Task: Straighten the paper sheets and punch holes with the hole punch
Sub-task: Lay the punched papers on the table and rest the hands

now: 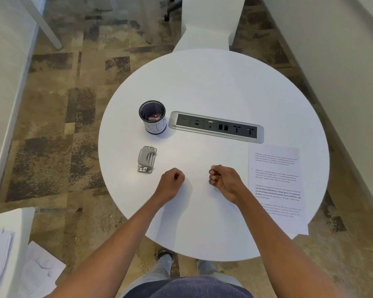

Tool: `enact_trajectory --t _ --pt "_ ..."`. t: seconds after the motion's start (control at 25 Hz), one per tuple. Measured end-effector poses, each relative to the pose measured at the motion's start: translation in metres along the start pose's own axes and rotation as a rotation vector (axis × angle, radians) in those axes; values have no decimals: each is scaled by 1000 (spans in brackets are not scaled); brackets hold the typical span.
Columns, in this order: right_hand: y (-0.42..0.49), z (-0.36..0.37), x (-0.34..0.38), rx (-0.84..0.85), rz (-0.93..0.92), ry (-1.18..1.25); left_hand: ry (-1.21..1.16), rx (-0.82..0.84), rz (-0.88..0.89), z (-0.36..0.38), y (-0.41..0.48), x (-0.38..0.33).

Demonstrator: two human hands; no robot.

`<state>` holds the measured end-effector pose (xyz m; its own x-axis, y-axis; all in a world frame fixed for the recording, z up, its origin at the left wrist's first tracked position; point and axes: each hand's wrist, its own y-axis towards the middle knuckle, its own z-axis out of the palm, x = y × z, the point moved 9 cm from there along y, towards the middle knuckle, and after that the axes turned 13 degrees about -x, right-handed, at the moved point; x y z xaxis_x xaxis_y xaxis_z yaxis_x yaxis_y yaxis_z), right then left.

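Observation:
A grey metal hole punch (146,159) lies on the left part of the round white table (213,87). Printed paper sheets (277,186) lie flat at the table's right edge, their near corner hanging over the rim. My left hand (172,182) rests on the table as a loose fist, just right of and nearer than the punch, holding nothing. My right hand (223,178) is curled shut too, between the left hand and the sheets, touching neither.
A black mesh cup (153,117) with small items stands behind the punch. A silver power and socket panel (216,126) is set into the table's middle. More loose sheets (15,261) lie on a low surface at the lower left. A white chair (211,22) stands beyond the table.

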<state>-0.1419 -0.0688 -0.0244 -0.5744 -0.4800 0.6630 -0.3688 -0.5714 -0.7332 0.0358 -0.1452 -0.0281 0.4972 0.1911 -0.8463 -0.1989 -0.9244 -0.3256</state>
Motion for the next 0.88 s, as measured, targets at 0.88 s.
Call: enact_trajectory --t 0.88 --pt "-5 -17 10 -20 -37 45 1100 127 714 70 -13 -41"
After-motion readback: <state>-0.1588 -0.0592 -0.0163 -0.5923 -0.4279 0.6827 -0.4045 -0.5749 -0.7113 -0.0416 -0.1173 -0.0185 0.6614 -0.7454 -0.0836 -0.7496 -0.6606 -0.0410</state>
